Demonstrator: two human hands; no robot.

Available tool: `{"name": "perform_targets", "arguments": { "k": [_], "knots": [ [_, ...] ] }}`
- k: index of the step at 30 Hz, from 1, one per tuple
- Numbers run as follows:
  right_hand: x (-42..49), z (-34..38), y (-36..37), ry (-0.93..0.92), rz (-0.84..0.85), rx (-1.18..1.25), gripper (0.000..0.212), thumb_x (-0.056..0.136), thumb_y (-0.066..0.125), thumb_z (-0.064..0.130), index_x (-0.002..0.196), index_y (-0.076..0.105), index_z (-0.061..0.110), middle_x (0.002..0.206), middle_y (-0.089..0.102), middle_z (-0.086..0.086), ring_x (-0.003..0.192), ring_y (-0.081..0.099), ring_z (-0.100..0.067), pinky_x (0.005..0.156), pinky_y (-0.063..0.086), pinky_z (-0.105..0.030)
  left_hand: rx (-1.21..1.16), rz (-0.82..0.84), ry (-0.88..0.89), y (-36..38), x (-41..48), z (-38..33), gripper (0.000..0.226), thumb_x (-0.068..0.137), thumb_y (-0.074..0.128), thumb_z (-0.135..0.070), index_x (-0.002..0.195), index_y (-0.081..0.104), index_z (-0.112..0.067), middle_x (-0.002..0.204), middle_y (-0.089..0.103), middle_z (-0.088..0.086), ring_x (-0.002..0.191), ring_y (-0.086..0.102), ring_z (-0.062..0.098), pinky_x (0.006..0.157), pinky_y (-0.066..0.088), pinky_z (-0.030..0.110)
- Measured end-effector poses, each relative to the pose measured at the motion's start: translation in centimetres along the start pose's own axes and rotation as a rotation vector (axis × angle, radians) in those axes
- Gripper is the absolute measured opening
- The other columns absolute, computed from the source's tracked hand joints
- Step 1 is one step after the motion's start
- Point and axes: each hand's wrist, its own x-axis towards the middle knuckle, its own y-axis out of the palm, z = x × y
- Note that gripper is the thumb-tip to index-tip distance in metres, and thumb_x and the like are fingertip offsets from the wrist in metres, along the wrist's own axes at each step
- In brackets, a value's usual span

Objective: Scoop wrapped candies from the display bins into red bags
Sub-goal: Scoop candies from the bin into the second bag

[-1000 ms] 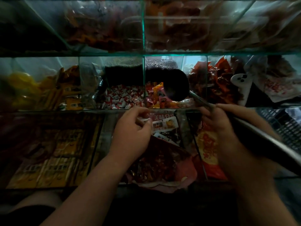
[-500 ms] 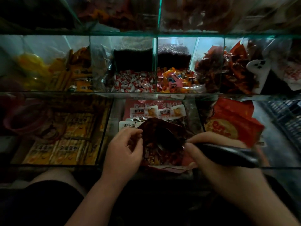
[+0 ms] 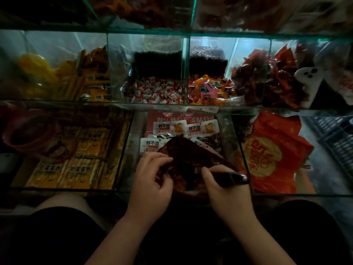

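Display case (image 3: 183, 105): glass, tiered, divided into bins. The wrapped candies (image 3: 158, 90), white and red, lie heaped in the middle bin of the upper tier, well apart from both hands.

Spare bags (image 3: 275, 153): a crumpled red stack in the near right compartment.

Red bag (image 3: 191, 155): held over the near middle compartment, above labelled packets (image 3: 152, 145), with its mouth raised toward the person. It appears dark and partly filled, but the contents cannot be made out in this light. Judged thin, soft film: it will sag and close unless its rim is kept taut, and it is best held at the rim, not the body.

Left hand (image 3: 152, 180): thumb and fingers pinch the bag's left edge.

Right hand (image 3: 227, 192): fingers curled round the dark handle of the scoop (image 3: 231, 177). The scoop's bowl is hidden inside the bag.

Candies, judged: small, light, hard, in slick wrappers. They will likely slide and spill off a tilted scoop, so the bowl should go deep into the mouth before tipping.
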Motion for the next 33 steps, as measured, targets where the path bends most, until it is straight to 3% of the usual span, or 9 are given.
{"name": "perform_targets", "arguments": {
  "k": [2, 4, 8, 12, 16, 21, 25, 28, 33],
  "knots": [
    [-0.3, 0.2, -0.7, 0.052, -0.076, 0.113, 0.019, 0.091, 0.070, 0.035, 0.072, 0.071, 0.033, 0.069, 0.073, 0.018, 0.062, 0.070, 0.004, 0.057, 0.051, -0.009, -0.019, 0.001, -0.002, -0.1, 0.0, 0.0, 0.038, 0.081, 0.057, -0.009, 0.113, 0.067, -0.027, 0.119, 0.052, -0.022, 0.120, 0.056, 0.010, 0.094, 0.052, 0.022],
    [-0.1, 0.4, -1.8, 0.120, -0.101, 0.244, 0.013, 0.093, 0.068, 0.036, 0.081, 0.073, 0.033, 0.068, 0.076, 0.005, 0.062, 0.075, -0.011, 0.059, 0.062, -0.029, -0.033, 0.010, -0.018, -0.1, 0.1, 0.0, 0.039, 0.081, 0.056, -0.009, 0.113, 0.067, -0.027, 0.119, 0.052, -0.022, 0.119, 0.056, 0.012, 0.090, 0.052, 0.019],
    [0.7, 0.8, -2.9, 0.253, -0.112, 0.406, 0.020, 0.096, 0.068, 0.025, 0.078, 0.073, 0.016, 0.070, 0.077, -0.009, 0.061, 0.077, -0.028, 0.059, 0.064, -0.043, -0.030, 0.027, -0.039, 0.1, 0.0, 0.2, 0.040, 0.084, 0.062, -0.002, 0.115, 0.067, -0.027, 0.120, 0.053, -0.020, 0.120, 0.055, 0.011, 0.092, 0.054, 0.027],
    [0.7, 1.2, -3.6, 0.256, -0.153, 0.462, 0.023, 0.096, 0.068, 0.023, 0.076, 0.072, 0.012, 0.068, 0.075, -0.014, 0.057, 0.075, -0.032, 0.051, 0.062, -0.038, -0.034, 0.031, -0.016, 0.1, -0.1, -0.1, 0.042, 0.083, 0.060, -0.006, 0.114, 0.064, -0.033, 0.120, 0.052, -0.021, 0.120, 0.055, 0.009, 0.091, 0.054, 0.027],
    [0.9, 1.9, -6.1, 0.179, -0.214, 0.431, 0.023, 0.097, 0.068, 0.026, 0.075, 0.074, 0.023, 0.057, 0.071, -0.014, 0.050, 0.073, -0.030, 0.042, 0.056, -0.030, 0.031, 0.035, -0.001, -0.3, 0.0, -0.4, 0.035, 0.085, 0.060, -0.008, 0.116, 0.067, -0.022, 0.116, 0.053, -0.020, 0.118, 0.055, 0.009, 0.093, 0.056, 0.036],
    [0.8, 2.1, -7.8, 0.155, -0.274, 0.455, 0.024, 0.093, 0.071, 0.034, 0.073, 0.072, 0.020, 0.057, 0.069, -0.017, 0.049, 0.072, -0.031, 0.042, 0.055, -0.030, 0.176, 0.067, 0.063, -0.5, 0.5, -1.8, 0.035, 0.088, 0.061, -0.018, 0.122, 0.067, -0.018, 0.116, 0.056, -0.017, 0.115, 0.056, 0.005, 0.096, 0.055, 0.035],
    [1.1, 2.2, -8.9, 0.213, -0.269, 0.484, 0.033, 0.087, 0.068, 0.047, 0.076, 0.070, 0.015, 0.058, 0.069, -0.021, 0.048, 0.070, -0.031, 0.043, 0.053, -0.030, 0.256, 0.143, 0.023, 0.3, 1.0, -3.0, 0.044, 0.091, 0.059, -0.035, 0.133, 0.059, -0.024, 0.127, 0.054, -0.017, 0.119, 0.049, -0.002, 0.103, 0.049, 0.028],
    [1.7, 1.6, -9.5, 0.284, -0.232, 0.515, 0.029, 0.100, 0.057, 0.038, 0.083, 0.063, 0.015, 0.054, 0.068, -0.013, 0.043, 0.067, -0.023, 0.047, 0.051, -0.028, 0.326, 0.227, -0.066, 1.2, 1.3, -3.2, 0.056, 0.096, 0.052, -0.055, 0.146, 0.044, -0.030, 0.144, 0.044, -0.017, 0.132, 0.041, 0.001, 0.109, 0.038, 0.027],
    [1.7, 3.2, -10.7, 0.305, -0.155, 0.635, 0.031, 0.107, 0.043, 0.028, 0.080, 0.050, 0.013, 0.038, 0.059, -0.003, 0.030, 0.057, -0.013, 0.031, 0.043, -0.016, 0.338, 0.321, -0.119, 2.0, 2.4, -3.3, 0.072, 0.096, 0.030, -0.069, 0.157, 0.025, -0.031, 0.162, 0.028, -0.014, 0.148, 0.024, 0.005, 0.121, 0.028, 0.036]
  ]
}}
